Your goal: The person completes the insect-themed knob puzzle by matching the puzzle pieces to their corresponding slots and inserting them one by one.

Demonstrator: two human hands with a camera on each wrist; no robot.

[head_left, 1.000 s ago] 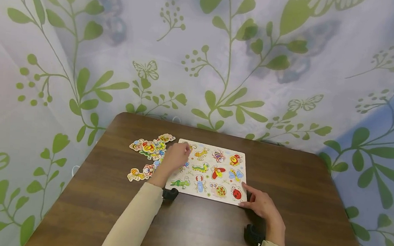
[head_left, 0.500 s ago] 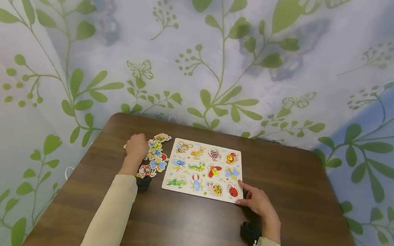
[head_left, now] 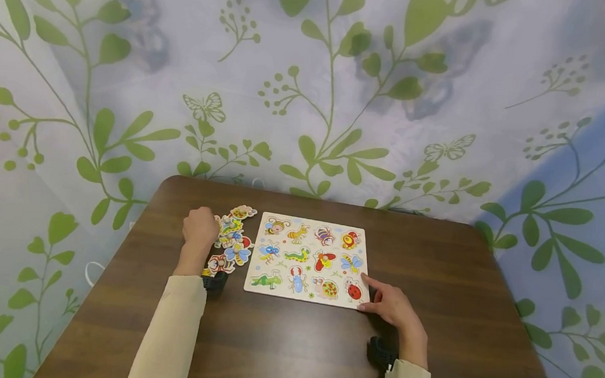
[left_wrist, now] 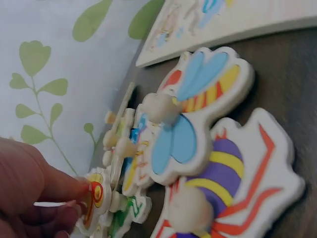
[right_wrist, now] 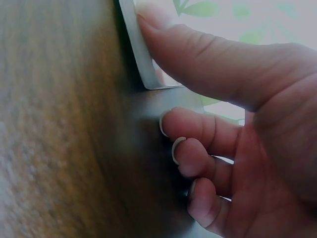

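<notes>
A white wooden puzzle board [head_left: 307,259] with printed insects lies flat on the table. To its left is a pile of knobbed puzzle pieces, with a blue-winged piece [left_wrist: 183,139] and a purple-and-yellow spider piece [left_wrist: 225,163] nearest the left wrist camera. At the pile's far left, my left hand [head_left: 200,227] pinches a red-and-yellow puzzle piece [left_wrist: 97,193] at its edge; the head view hides that piece behind the hand. My right hand [head_left: 390,303] rests at the board's near right corner, thumb [right_wrist: 198,54] on the corner and the lower fingers loosely bent.
The brown wooden table [head_left: 291,346] has a rounded far left corner. A leaf-patterned curtain [head_left: 298,95] hangs right behind its far edge. Each wrist wears a black camera band.
My left hand has moved left from over the board to the far left of the pieces. The right hand stays at the board's corner, while the head view has shifted slightly.
</notes>
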